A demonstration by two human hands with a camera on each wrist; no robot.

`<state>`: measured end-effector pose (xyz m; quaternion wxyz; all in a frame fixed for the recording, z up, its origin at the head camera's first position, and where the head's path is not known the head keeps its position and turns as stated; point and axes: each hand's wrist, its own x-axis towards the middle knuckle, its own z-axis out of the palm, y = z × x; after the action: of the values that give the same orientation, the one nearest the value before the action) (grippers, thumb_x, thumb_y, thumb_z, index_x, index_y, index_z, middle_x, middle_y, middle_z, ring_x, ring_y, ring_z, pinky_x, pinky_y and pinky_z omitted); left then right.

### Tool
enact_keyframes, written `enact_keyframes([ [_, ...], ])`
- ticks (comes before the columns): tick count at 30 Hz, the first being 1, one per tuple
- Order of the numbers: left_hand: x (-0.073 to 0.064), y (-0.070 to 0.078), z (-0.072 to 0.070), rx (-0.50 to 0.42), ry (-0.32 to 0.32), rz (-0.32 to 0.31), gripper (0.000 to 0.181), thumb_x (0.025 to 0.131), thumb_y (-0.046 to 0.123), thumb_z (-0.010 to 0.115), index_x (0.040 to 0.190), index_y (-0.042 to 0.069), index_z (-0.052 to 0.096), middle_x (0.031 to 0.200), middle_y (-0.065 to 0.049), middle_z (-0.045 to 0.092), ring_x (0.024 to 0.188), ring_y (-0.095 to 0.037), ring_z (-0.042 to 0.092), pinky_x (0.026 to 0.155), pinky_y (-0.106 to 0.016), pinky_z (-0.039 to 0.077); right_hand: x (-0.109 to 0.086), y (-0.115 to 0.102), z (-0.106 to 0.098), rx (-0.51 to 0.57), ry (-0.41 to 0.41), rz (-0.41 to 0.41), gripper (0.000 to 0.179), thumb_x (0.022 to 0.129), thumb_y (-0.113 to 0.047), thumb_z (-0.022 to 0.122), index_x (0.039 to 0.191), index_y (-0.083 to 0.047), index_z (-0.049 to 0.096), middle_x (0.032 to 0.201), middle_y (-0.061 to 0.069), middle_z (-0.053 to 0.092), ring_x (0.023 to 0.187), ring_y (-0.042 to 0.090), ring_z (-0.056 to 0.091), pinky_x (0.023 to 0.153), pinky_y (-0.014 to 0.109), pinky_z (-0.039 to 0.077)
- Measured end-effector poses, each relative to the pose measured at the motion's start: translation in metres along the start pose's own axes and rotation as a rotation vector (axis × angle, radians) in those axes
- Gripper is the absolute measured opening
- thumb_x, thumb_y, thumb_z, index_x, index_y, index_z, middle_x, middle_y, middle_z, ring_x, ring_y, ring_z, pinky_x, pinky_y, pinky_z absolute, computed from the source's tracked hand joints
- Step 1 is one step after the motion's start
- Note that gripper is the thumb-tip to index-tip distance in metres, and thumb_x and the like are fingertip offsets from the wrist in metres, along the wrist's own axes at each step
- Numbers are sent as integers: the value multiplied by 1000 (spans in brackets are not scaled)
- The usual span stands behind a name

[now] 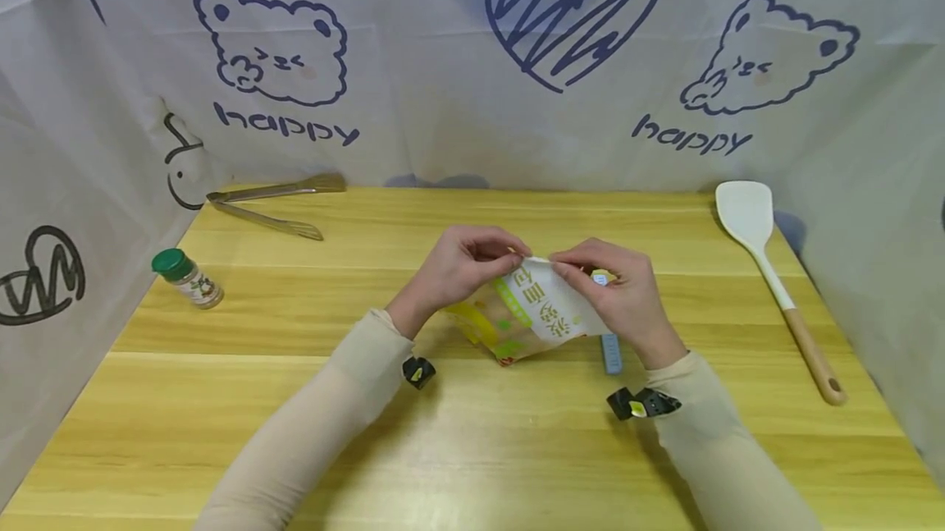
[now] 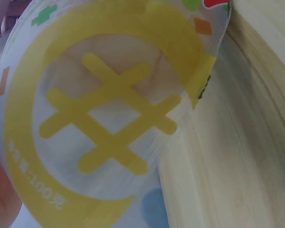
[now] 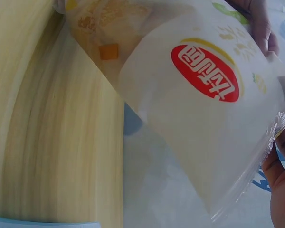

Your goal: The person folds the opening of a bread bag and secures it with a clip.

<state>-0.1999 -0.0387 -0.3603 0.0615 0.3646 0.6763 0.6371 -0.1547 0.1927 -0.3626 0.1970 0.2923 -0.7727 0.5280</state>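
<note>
In the head view, a printed plastic bread bag hangs tilted over the middle of the table. My left hand pinches its upper edge between thumb and fingers. Close by on the same edge, my right hand pinches too, with a small gap between the two grips. The left wrist view has the bag's yellow ring and lattice print filling most of it. A red oval logo and something brownish inside the bag appear in the right wrist view. Whether the edge is torn cannot be told.
A light blue strip-like object lies partly hidden behind the bag and right hand. Metal tongs lie at the back left, near a green-capped seasoning jar. A white spatula with wooden handle lies right. Printed cloth encloses the table.
</note>
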Motion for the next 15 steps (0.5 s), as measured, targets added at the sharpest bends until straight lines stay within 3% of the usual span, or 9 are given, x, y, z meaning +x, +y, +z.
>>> enact_keyframes([
  [4,0,1,0,16,5,1,12,93,0,64,101,-4,72,93,-10,73,79,-24,70,69,-40,57,1,0,-1,-47,-7,44,13,88,7,69,94,-2,76,89,3,71,75,13,64,63,24,53],
  [9,1,2,1,32,2,12,11,93,-1,65,101,-4,72,94,-10,72,79,-22,70,69,-40,57,1,-1,-1,-112,-75,146,7,93,-10,70,98,-7,75,89,-3,69,76,13,63,64,28,53],
  [15,1,3,4,80,-17,1,12,94,1,65,103,-3,72,94,-9,72,80,-20,70,69,-36,57,1,-3,-1,-128,-101,216,7,94,-13,69,94,-6,72,88,-1,68,80,16,62,67,30,53],
])
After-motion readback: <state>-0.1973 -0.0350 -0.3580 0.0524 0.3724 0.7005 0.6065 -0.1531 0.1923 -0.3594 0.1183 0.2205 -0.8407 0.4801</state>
